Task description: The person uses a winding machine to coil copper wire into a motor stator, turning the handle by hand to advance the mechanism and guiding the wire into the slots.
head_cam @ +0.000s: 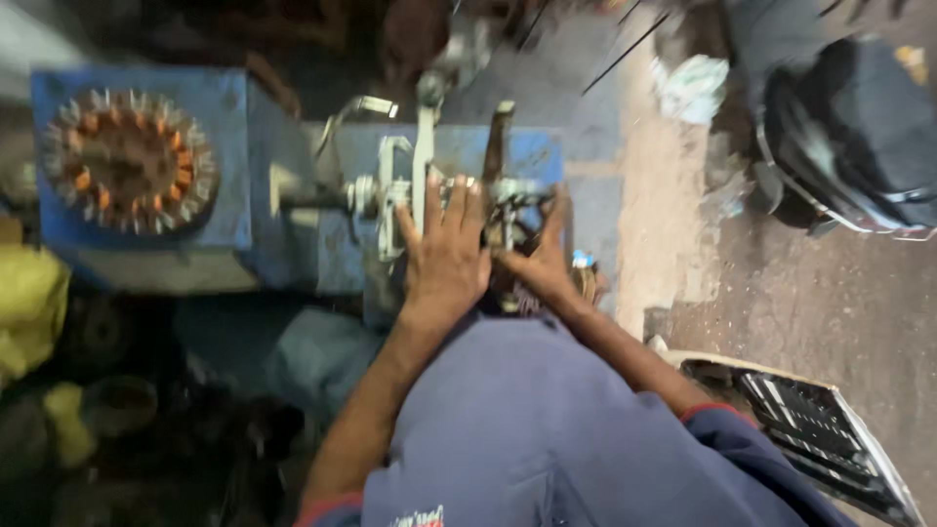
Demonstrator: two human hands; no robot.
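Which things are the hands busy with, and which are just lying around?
In use:
- left hand resting flat on the metal winding rig
- right hand on the rig's far side
- blue bench under the rig

Lying about:
- round copper-wound stator on the blue box
- yellow cloth
- metal grille
- dark bag

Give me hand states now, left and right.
Left hand: open, fingers spread flat on the metal mechanism.
Right hand: on the mechanism's right side; grip cannot be told, blurred.
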